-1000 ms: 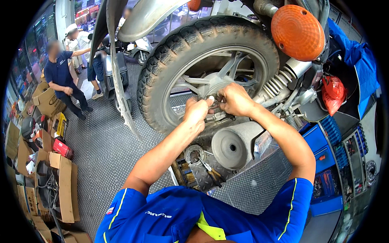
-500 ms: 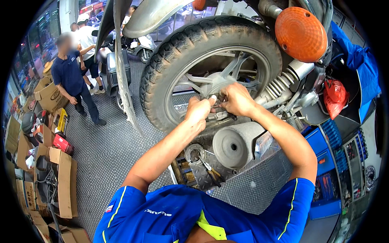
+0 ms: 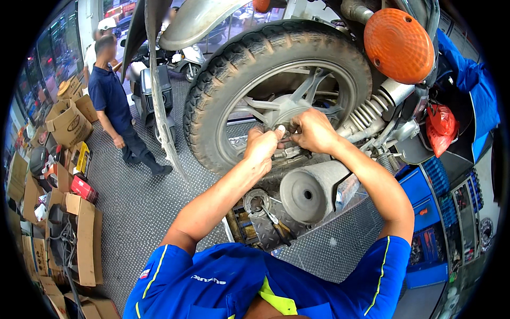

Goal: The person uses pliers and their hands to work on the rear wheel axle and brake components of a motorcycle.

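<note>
Both my hands work close together at the lower side of the wheel hub [image 3: 281, 108] of a motorcycle wheel with a muddy tyre [image 3: 215, 87]. My left hand [image 3: 263, 147] has its thumb and fingers pinched at the hub's lower edge. Beside it, my right hand [image 3: 315, 131] bends its fingers inward in a pinch, nearly touching the left. Whatever small part sits between the fingertips is hidden. Just below the hands lies the grey exhaust muffler [image 3: 304, 195], its round end toward me. Pliers [image 3: 279, 226] and a ring-shaped metal part [image 3: 257, 202] rest to its left.
An orange turn signal [image 3: 398, 46] and a coil-spring shock absorber [image 3: 365, 115] are at upper right. A red bag [image 3: 441, 129] hangs beyond. Cardboard boxes [image 3: 84, 239] line the left side. A person in dark blue [image 3: 111, 95] walks near a parked scooter. Blue tool drawers [image 3: 419, 194] stand right.
The person in dark blue has stepped to the right, now partly covering the person in the white helmet. My hands keep almost the same place and pinch at the hub.
</note>
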Motion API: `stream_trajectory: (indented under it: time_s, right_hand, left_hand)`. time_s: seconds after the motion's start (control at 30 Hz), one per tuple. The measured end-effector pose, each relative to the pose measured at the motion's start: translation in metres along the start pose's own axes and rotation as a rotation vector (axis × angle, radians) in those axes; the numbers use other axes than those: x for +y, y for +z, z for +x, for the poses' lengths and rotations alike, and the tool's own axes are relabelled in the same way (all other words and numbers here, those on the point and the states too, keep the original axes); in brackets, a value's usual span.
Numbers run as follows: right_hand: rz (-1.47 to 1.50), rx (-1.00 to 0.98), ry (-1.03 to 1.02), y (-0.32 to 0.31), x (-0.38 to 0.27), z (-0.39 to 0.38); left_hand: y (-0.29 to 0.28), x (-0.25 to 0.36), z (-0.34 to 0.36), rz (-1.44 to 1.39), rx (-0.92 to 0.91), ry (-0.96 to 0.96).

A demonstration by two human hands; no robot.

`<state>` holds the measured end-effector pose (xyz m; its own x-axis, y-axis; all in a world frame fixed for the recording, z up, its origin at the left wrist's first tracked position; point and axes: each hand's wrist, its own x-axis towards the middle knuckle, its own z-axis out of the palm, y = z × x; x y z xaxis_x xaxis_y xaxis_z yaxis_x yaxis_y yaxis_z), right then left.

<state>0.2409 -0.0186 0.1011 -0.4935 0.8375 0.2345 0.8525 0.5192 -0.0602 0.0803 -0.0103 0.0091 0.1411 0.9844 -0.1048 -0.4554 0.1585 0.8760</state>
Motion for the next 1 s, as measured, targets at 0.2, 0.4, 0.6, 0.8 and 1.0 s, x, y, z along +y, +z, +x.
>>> stream_trajectory:
  time_s: [0.2, 0.4, 0.6, 0.8, 1.0]
  right_hand:
    - [0.002, -0.007, -0.002, -0.004, -0.005, 0.0]
    - [-0.029, 0.009, -0.052, 0.006, 0.005, 0.001]
    - [-0.037, 0.013, -0.044, 0.002, 0.002, -0.002]
    - [-0.01, 0.052, -0.04, 0.005, 0.003, -0.001]
    - [0.03, 0.031, -0.002, 0.005, 0.004, 0.0]
  left_hand:
    - [0.004, 0.002, -0.007, -0.007, 0.006, 0.058]
    - [-0.003, -0.011, 0.002, 0.223, -0.002, 0.246]
    - [-0.005, 0.006, -0.02, 0.978, 0.116, 0.683]
    - [-0.008, 0.017, -0.019, 1.243, 0.048, 0.905]
    - [-0.009, 0.028, -0.018, 1.374, -0.057, 0.881]
